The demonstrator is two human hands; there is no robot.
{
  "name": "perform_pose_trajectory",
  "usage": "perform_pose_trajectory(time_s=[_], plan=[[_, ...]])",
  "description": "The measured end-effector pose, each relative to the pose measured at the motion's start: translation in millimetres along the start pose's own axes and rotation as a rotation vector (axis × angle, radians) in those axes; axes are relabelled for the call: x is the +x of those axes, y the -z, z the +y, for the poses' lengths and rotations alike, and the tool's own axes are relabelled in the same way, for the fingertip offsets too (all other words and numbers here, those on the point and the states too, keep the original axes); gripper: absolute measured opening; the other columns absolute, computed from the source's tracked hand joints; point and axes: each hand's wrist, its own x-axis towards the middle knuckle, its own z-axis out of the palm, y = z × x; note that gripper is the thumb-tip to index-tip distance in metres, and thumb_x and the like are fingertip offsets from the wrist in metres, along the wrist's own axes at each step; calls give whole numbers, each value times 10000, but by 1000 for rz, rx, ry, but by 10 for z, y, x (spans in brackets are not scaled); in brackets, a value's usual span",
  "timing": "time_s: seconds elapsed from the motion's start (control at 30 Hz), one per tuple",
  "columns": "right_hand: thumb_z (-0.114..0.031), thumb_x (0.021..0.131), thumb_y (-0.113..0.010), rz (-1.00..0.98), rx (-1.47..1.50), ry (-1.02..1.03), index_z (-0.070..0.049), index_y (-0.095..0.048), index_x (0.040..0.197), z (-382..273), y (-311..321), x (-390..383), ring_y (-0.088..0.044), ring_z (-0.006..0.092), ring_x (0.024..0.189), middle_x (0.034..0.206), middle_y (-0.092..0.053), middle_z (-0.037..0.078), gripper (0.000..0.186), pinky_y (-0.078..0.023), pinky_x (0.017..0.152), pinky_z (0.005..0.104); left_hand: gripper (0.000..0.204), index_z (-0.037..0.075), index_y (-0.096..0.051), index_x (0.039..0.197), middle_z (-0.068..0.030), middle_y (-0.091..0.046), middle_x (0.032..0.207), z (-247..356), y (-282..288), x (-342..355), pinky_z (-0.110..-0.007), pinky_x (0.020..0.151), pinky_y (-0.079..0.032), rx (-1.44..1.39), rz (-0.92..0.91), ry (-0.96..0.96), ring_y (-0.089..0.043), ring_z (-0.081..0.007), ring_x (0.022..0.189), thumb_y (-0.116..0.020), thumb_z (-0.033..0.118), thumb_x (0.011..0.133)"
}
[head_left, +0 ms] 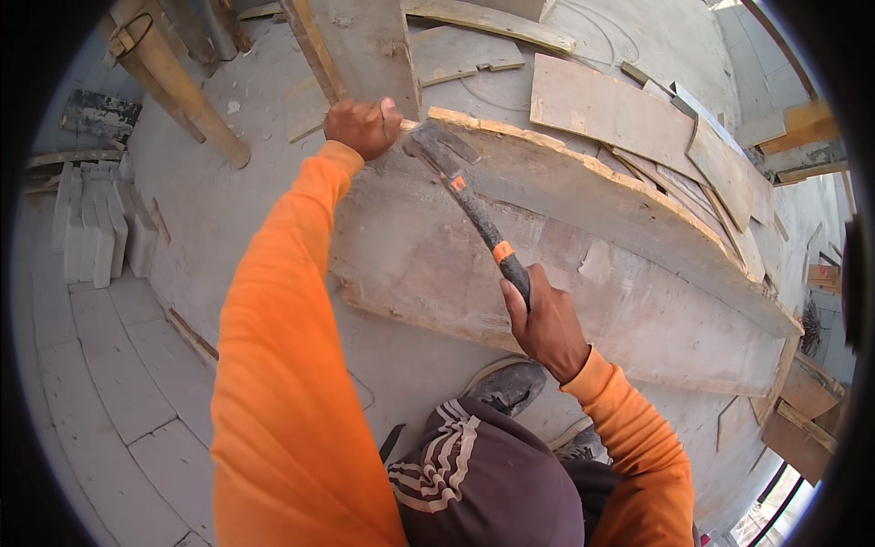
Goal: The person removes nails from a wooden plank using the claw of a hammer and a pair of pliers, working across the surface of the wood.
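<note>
My right hand (551, 328) is closed round the dark rubber grip of a claw hammer (478, 214) with orange bands. The hammer's head (436, 146) lies against the upper edge of a long plywood form (656, 228), whose rim is rough and splintered. My left hand (360, 128) is closed on the left end of that edge, just left of the hammer head; what its fingertips hold is partly hidden. An upright timber (310, 50) stands just beyond it. Both forearms are in orange sleeves.
Loose plywood offcuts (620, 109) are piled behind the form, with an upright board (374, 46) at the back. Timber posts (210, 128) stand upper left, pale blocks (100, 219) are stacked left on paving (118, 365). My shoe (501, 387) is below the form; board scraps (802, 415) lie right.
</note>
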Motion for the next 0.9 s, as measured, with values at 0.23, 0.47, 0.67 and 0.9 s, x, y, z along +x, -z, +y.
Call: perform_pose_trajectory(time_s=[0.23, 0.47, 0.67, 0.9], plan=[[-336, 1069, -550, -92, -227, 39, 33, -481, 1004, 464, -379, 238, -621, 514, 567, 619, -595, 304, 381, -500, 514, 567, 442, 82, -572, 545, -138, -581, 505, -2, -147, 3, -449, 492, -496, -50, -17, 1, -548, -338, 415, -506, 224, 958], [-307, 1067, -564, -275, -248, -130, 29, -480, 1012, 146, 1221, -594, -625, 495, 564, 571, -561, 262, 350, -476, 520, 547, 454, 72, -580, 550, -157, -565, 498, 68, -131, -104, -462, 484, -488, -32, -52, 37, -548, -351, 425, -499, 234, 966], [-252, 1037, -598, -2, -368, -112, 14, -535, 1065, 180, 2110, -1335, -629, 413, 572, 670, -570, 171, 274, -485, 540, 468, 462, 69, -573, 553, -166, -584, 534, -62, 59, -17, -469, 486, -471, 6, 7, -13, -556, -360, 457, -487, 234, 976], [-268, 1032, -599, 242, -130, -88, 5, -518, 1027, 788, 1401, -1379, -621, 458, 564, 647, -582, 207, 284, -478, 522, 499, 460, 79, -585, 562, -170, -622, 579, 64, 115, 170, -479, 516, -478, 10, -1, -24, -565, -369, 475, -471, 223, 984]])
